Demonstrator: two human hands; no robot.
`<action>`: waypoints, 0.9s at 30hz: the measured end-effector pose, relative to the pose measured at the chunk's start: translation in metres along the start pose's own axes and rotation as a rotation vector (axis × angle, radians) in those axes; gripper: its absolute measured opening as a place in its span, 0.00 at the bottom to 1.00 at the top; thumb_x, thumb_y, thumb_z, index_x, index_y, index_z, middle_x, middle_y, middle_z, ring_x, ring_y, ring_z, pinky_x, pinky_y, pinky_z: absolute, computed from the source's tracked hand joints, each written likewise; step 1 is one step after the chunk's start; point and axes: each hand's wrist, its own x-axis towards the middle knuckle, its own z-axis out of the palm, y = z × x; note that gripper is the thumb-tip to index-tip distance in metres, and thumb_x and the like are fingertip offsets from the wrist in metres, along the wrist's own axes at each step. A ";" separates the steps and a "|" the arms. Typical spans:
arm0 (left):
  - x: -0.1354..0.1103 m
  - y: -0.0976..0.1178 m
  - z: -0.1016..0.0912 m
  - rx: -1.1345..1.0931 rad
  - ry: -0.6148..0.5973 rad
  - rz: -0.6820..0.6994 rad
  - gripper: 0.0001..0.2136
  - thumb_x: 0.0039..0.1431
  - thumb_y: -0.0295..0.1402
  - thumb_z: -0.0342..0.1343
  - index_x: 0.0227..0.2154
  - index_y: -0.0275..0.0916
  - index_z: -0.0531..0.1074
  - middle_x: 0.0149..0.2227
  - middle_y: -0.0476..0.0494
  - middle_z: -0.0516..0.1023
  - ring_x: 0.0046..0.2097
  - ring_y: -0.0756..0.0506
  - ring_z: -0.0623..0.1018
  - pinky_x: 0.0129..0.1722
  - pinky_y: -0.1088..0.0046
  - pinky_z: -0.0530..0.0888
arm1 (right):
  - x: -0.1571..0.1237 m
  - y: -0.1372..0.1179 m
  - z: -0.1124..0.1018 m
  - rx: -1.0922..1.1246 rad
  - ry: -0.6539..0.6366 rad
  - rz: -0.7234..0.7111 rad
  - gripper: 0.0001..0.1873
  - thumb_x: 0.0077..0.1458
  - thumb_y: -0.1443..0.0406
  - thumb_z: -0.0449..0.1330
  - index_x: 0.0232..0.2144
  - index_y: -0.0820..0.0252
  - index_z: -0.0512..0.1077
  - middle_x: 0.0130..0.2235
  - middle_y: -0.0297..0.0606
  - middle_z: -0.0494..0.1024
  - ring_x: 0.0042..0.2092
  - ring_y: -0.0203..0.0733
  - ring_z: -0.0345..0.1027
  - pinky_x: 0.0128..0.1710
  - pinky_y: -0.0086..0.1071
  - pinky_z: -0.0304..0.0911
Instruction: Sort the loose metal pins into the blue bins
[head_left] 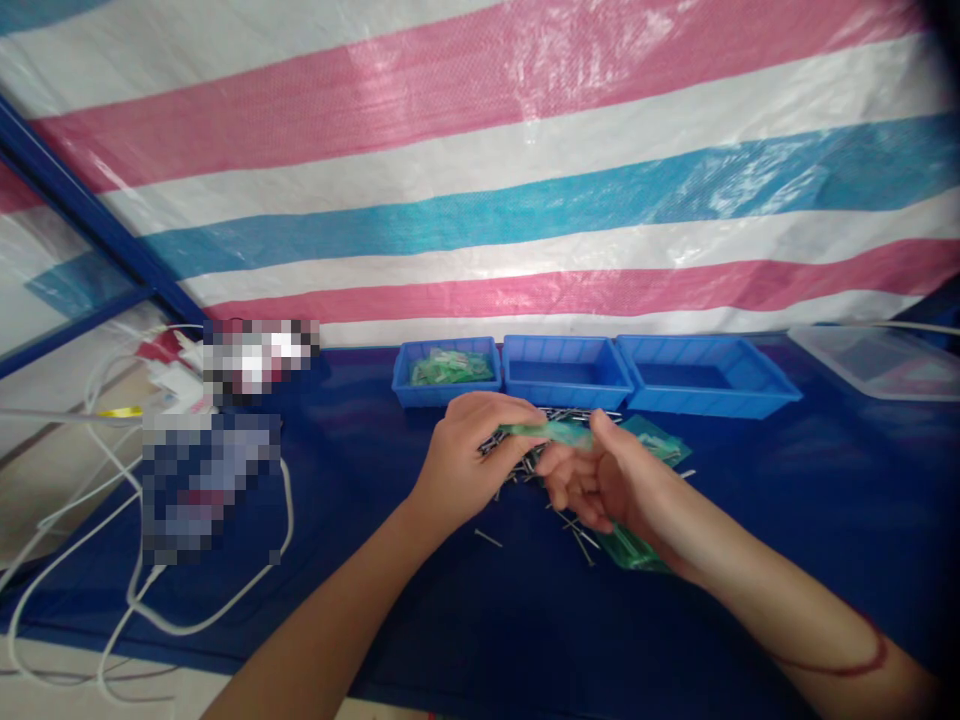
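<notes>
The person's left hand (480,450) is pinched around one end of a small green plastic bag (559,433), which stretches across to the right hand (600,475) above a loose pile of metal nails (517,470). The right thumb meets the far end of the bag while the fingers curl below it; motion blur smears that spot, so whether this hand grips the bag or merely touches it cannot be told. Nor is it clear if the dark metal pieces beside the left thumb lie in its grasp or behind it, and both hands hide much of the pile.

A second green bag (664,440) lies beyond the right hand, partly covered by it; a third green bag (634,552) shows from under the right wrist. A single nail (488,538) lies apart on the blue tabletop (465,630).

Behind stand three blue bins, left (450,397), middle (566,391) and right (705,402). Green packets (450,367) fill the left one, their contents too small to make out. A translucent plastic tray (877,362) is lost in the dark right edge. Pixelation masks objects beside the white cables (289,500), and the frame cuts off both forearms.
</notes>
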 end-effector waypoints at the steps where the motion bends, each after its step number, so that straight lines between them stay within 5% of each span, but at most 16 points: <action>1: 0.000 0.000 0.000 0.006 -0.018 0.059 0.03 0.57 0.28 0.58 0.33 0.40 0.75 0.36 0.44 0.80 0.42 0.46 0.78 0.47 0.67 0.71 | 0.000 0.000 0.001 0.057 -0.006 0.012 0.36 0.49 0.36 0.47 0.31 0.64 0.70 0.23 0.37 0.71 0.19 0.30 0.55 0.17 0.25 0.47; 5: 0.001 -0.001 0.000 0.057 -0.118 0.148 0.06 0.58 0.26 0.56 0.36 0.42 0.75 0.42 0.44 0.78 0.46 0.46 0.76 0.50 0.65 0.70 | -0.003 -0.002 0.000 0.151 0.068 0.000 0.21 0.50 0.49 0.61 0.31 0.62 0.69 0.23 0.32 0.68 0.21 0.28 0.55 0.20 0.23 0.49; 10: 0.001 0.000 -0.004 0.088 -0.270 0.003 0.14 0.60 0.24 0.51 0.45 0.44 0.73 0.55 0.40 0.66 0.52 0.45 0.70 0.50 0.66 0.70 | 0.001 0.000 -0.010 0.109 0.195 -0.113 0.13 0.50 0.57 0.64 0.31 0.60 0.68 0.24 0.29 0.65 0.23 0.29 0.54 0.21 0.24 0.52; 13: 0.000 -0.002 -0.005 -0.017 -0.276 -0.185 0.15 0.63 0.28 0.47 0.52 0.44 0.67 0.53 0.40 0.67 0.43 0.48 0.73 0.43 0.70 0.72 | 0.001 -0.001 -0.015 -0.185 0.322 -0.308 0.13 0.55 0.57 0.60 0.27 0.60 0.67 0.23 0.29 0.63 0.24 0.31 0.55 0.22 0.25 0.54; 17: 0.001 -0.005 -0.003 -0.263 -0.309 -0.588 0.19 0.65 0.44 0.44 0.54 0.41 0.63 0.32 0.47 0.75 0.27 0.52 0.71 0.29 0.76 0.69 | -0.004 -0.001 -0.017 -0.777 0.528 -0.754 0.06 0.57 0.62 0.58 0.32 0.59 0.72 0.29 0.35 0.71 0.29 0.35 0.64 0.29 0.29 0.61; 20: 0.003 -0.003 0.001 -0.527 -0.353 -0.782 0.27 0.62 0.54 0.39 0.54 0.39 0.61 0.25 0.48 0.74 0.21 0.53 0.70 0.23 0.77 0.67 | -0.005 0.003 -0.018 -1.090 0.490 -1.019 0.11 0.57 0.68 0.57 0.43 0.59 0.73 0.38 0.41 0.73 0.37 0.39 0.68 0.36 0.32 0.65; 23: 0.004 0.001 0.004 -0.709 -0.282 -0.862 0.27 0.60 0.54 0.45 0.53 0.39 0.63 0.26 0.48 0.74 0.23 0.52 0.73 0.26 0.76 0.70 | -0.003 0.010 -0.022 -1.254 0.417 -1.060 0.16 0.58 0.71 0.54 0.47 0.57 0.73 0.41 0.43 0.72 0.40 0.41 0.69 0.38 0.34 0.68; 27: 0.004 0.001 0.004 -0.724 -0.162 -0.876 0.21 0.55 0.38 0.59 0.51 0.40 0.66 0.32 0.48 0.74 0.29 0.53 0.75 0.33 0.75 0.73 | 0.000 0.014 -0.023 -1.296 0.396 -1.020 0.18 0.57 0.70 0.54 0.49 0.55 0.72 0.44 0.44 0.70 0.41 0.43 0.70 0.39 0.37 0.69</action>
